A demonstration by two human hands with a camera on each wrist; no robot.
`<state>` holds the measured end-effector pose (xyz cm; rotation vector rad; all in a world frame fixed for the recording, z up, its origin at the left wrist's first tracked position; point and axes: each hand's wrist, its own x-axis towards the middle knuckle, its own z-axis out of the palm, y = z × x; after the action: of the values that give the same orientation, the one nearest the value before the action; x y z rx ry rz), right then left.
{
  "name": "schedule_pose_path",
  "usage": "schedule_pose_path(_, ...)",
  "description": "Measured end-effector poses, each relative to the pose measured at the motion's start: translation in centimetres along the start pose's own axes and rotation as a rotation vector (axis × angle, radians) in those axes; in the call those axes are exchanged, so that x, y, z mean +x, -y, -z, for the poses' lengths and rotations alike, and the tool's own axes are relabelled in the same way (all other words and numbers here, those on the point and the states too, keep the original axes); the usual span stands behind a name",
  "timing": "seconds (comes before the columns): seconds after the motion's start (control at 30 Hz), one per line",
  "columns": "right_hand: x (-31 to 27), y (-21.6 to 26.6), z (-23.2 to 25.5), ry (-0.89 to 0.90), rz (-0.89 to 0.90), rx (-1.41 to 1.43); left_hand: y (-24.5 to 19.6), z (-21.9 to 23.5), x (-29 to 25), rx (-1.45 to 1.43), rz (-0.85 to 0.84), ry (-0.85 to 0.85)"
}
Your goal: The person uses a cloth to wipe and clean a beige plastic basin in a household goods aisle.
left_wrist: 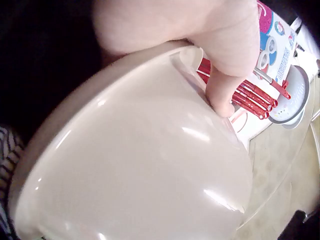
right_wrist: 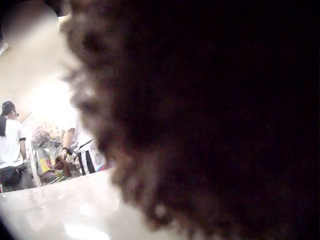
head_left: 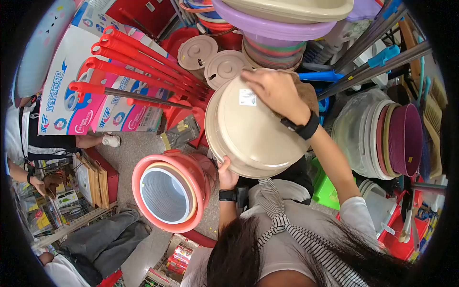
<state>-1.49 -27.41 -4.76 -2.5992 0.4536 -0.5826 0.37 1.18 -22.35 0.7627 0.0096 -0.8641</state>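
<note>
A beige plastic basin is held tilted in front of the body, its base with a white label facing up. My left hand grips its near-left rim; in the left wrist view the thumb lies over the edge of the glossy wall. The right hand lies across the far part of the base, holding a fuzzy brown cloth whose loose part shows beside the wrist. That brown cloth fills most of the right wrist view and hides the fingers there.
Nested pink and white baskets stand on the floor at left. Red-handled poles lean over boxes. Lidded beige buckets and stacked basins stand ahead. More tubs are at right. Another person's legs show lower left.
</note>
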Motion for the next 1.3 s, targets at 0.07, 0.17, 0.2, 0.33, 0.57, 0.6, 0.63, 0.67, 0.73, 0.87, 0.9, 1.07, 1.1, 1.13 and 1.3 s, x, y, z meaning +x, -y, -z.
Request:
schedule_pose_path(0.07,-0.2,0.1,0.1,0.045,0.084,-0.013,0.0,0.1,0.0,-0.03,0.001,0.021)
schedule_pose_path(0.17,-0.5,-0.3,0.1,0.026,0.142,0.078,0.0,0.2,-0.1,-0.04,0.032,0.003)
schedule_pose_path(0.2,-0.2,-0.9,0.4,-0.01,0.076,0.097,0.0,0.0,-0.2,-0.038,0.025,-0.003)
schedule_pose_path(0.33,0.3,-2.0,0.5,-0.062,-0.117,0.019,-0.3,-0.9,-0.3,0.019,0.004,-0.031)
schedule_pose_path(0.57,-0.4,1.4,1.0,0.096,0.079,0.071,0.0,0.2,-0.1,-0.025,0.045,-0.031)
schedule_pose_path(0.6,-0.3,0.7,1.1,0.078,0.064,0.089,0.4,1.0,0.0,-0.005,0.043,-0.008)
schedule_pose_path(0.63,-0.1,-0.2,0.6,-0.028,0.055,0.104,0.3,0.4,-0.2,-0.001,0.038,-0.015)
schedule_pose_path(0.67,0.0,-1.1,0.7,-0.041,-0.014,0.096,0.3,-0.3,-0.1,0.0,0.024,-0.036)
schedule_pose_path(0.73,0.4,-1.2,0.8,-0.055,-0.077,0.089,0.1,-1.1,-0.1,-0.003,0.004,-0.074)
schedule_pose_path(0.87,-0.4,-0.2,0.7,-0.032,-0.025,0.012,0.5,0.5,0.1,-0.025,0.044,-0.043)
schedule_pose_path(0.9,-0.7,0.1,0.8,-0.005,0.019,0.026,0.3,0.6,0.0,-0.025,0.052,-0.033)
schedule_pose_path(1.07,-0.8,-0.6,2.0,0.017,-0.083,0.019,0.0,-0.7,-0.2,-0.013,0.035,-0.042)
schedule_pose_path(1.1,-0.9,-1.4,1.4,-0.07,-0.083,0.067,-0.2,-1.3,-0.3,-0.004,0.051,-0.049)
schedule_pose_path(1.13,-0.6,-1.2,1.8,-0.039,-0.113,0.03,-0.3,-1.6,-0.2,0.004,0.051,-0.059)
schedule_pose_path(1.3,-0.6,1.1,2.9,0.107,-0.04,-0.022,0.1,-0.3,0.0,-0.028,0.029,-0.062)
